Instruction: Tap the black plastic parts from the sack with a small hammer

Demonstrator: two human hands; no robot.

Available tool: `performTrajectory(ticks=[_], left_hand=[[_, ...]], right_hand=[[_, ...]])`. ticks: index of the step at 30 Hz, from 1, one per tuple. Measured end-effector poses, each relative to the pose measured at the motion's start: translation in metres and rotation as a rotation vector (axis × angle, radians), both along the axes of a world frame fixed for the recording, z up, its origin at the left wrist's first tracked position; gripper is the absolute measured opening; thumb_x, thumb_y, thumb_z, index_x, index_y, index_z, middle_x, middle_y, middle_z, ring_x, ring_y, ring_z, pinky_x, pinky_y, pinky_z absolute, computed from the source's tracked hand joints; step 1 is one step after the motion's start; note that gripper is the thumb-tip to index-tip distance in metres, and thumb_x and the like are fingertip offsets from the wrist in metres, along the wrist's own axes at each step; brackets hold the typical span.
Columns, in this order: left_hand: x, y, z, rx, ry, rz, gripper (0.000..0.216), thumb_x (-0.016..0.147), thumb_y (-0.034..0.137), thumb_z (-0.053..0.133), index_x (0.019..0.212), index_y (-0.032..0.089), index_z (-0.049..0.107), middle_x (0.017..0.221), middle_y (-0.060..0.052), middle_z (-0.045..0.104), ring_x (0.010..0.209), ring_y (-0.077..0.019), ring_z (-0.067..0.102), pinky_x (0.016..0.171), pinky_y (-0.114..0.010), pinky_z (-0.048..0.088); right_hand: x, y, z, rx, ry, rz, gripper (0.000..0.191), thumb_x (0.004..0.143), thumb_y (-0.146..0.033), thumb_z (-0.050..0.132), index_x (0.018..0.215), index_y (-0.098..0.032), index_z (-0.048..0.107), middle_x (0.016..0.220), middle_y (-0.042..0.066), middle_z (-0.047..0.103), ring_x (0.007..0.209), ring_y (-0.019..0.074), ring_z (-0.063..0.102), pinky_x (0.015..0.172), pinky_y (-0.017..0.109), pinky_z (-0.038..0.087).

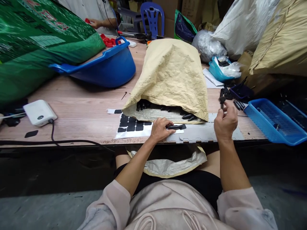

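Observation:
My left hand is closed on a slim black piece, which lies low over the white sheet at the table's front edge. Under and left of that hand is the sheet's grid of black rounded-square stickers. In my right hand, raised to the right, the fingers pinch a black tool with a round head; its lower part is hidden by the fingers. A tan sack lies ahead, its mouth facing me, with several glossy black pieces showing inside.
A blue basin and a green sack stand left, near a white box with cables. On the right is a blue basket. Another sack opens at my lap. Across the table, a person's hand holds something red.

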State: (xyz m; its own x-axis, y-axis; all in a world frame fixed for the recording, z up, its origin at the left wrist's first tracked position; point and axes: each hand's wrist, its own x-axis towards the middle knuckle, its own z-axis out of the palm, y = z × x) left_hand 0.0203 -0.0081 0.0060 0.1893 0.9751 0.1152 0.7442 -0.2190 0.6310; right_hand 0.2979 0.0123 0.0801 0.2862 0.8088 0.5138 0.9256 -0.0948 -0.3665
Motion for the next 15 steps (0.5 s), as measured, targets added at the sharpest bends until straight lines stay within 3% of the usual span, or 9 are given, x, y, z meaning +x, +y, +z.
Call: performTrajectory(ticks=[3,6,10,15], left_hand=[[0.001,0.0,0.0,-0.002,0.029,-0.007,0.022,0.082,0.038,0.084,0.101,0.028,0.08,0.094,-0.002,0.071,0.1,-0.0258,0.058,0.095,-0.04,0.044],[0.001,-0.001,0.0,-0.011,0.044,-0.01,0.019,0.085,0.038,0.081,0.102,0.028,0.08,0.095,-0.002,0.071,0.099,-0.0252,0.058,0.095,-0.04,0.043],[-0.002,0.003,-0.003,-0.002,0.053,-0.03,0.018,0.089,0.04,0.077,0.104,0.029,0.079,0.096,-0.002,0.07,0.099,-0.0247,0.058,0.094,-0.04,0.043],[-0.002,-0.005,0.007,0.019,0.032,-0.033,0.018,0.096,0.038,0.067,0.107,0.026,0.076,0.104,-0.005,0.072,0.104,-0.0257,0.06,0.096,-0.042,0.044]], right_hand=[[0.031,0.036,-0.014,-0.183,0.05,-0.156,0.05,0.092,-0.017,0.047,0.138,-0.022,0.066,0.12,0.015,0.063,0.107,0.0287,0.061,0.088,0.04,0.05],[0.041,0.055,-0.039,-0.346,0.065,-0.193,0.048,0.091,-0.016,0.051,0.133,-0.024,0.072,0.114,0.013,0.062,0.1,0.0262,0.06,0.085,0.038,0.048],[0.035,0.057,-0.062,-0.289,-0.039,-0.164,0.048,0.094,-0.016,0.047,0.134,-0.024,0.072,0.113,0.014,0.061,0.102,0.0271,0.055,0.085,0.039,0.046],[0.033,0.055,-0.068,-0.247,-0.122,-0.134,0.046,0.096,-0.017,0.045,0.133,-0.02,0.071,0.111,0.016,0.06,0.1,0.0276,0.051,0.081,0.039,0.042]])
